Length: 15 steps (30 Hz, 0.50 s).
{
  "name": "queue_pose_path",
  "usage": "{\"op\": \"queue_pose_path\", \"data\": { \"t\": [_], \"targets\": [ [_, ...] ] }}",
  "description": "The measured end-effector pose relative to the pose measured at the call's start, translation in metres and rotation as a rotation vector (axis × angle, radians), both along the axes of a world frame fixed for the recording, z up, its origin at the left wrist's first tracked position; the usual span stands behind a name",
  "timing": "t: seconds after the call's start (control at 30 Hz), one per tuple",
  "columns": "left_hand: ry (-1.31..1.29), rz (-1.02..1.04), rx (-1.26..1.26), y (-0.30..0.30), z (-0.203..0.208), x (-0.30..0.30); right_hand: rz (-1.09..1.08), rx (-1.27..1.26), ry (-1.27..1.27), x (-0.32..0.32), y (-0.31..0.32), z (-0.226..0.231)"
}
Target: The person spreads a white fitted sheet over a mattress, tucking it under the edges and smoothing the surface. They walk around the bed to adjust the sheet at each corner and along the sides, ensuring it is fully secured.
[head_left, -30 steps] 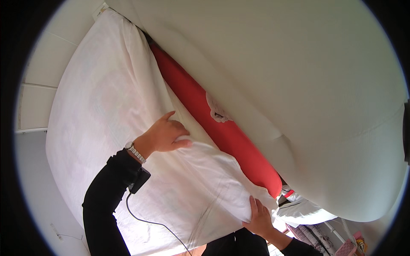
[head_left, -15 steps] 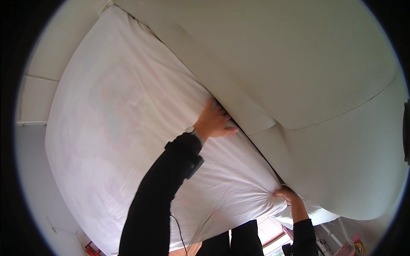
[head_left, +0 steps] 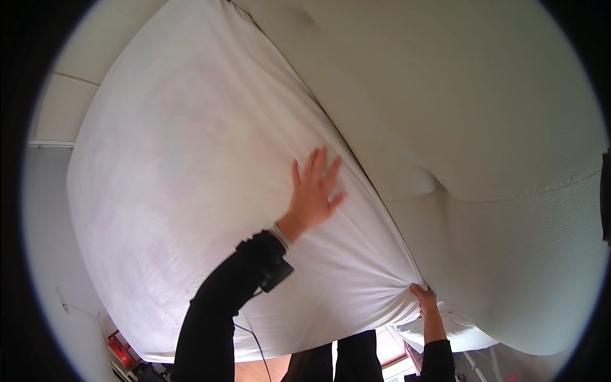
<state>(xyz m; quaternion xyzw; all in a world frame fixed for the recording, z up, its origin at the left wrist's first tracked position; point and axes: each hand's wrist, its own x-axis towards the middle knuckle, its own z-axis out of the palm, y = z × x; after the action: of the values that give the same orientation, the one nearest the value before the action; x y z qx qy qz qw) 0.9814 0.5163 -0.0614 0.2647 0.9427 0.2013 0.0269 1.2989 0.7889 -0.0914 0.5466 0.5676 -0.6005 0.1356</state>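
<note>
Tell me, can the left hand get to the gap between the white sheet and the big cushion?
Probably yes. The left hand lies flat on the white sheet, fingertips near the cushion, nothing between.

My left hand [head_left: 313, 191] is bare, and at its wrist I wear a thin, pale, metallic-looking bracelet or watch band [head_left: 279, 235]. Below that a long black sleeve [head_left: 219, 312] covers my whole left forearm, its fabric plain and a little creased. A small black boxy device [head_left: 275, 277] is strapped at the cuff, and a thin dark cable [head_left: 251, 340] hangs from it in a loose curve. My right hand [head_left: 425, 301] is bare too, with a black sleeve [head_left: 438, 361] starting past the wrist. My legs show in dark trousers [head_left: 347, 356].
</note>
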Motion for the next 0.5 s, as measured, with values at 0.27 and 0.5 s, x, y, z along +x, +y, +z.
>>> {"op": "queue_pose_path", "data": {
  "t": [0.27,0.5],
  "targets": [
    [-0.061,0.055,-0.074,0.056,-0.011,0.040,0.972,0.880,-0.239,0.024,0.013,-0.006],
    [-0.148,0.063,-0.217,0.058,-0.001,0.033,0.908,0.976,-0.155,0.024,0.014,-0.039]
  ]
}}
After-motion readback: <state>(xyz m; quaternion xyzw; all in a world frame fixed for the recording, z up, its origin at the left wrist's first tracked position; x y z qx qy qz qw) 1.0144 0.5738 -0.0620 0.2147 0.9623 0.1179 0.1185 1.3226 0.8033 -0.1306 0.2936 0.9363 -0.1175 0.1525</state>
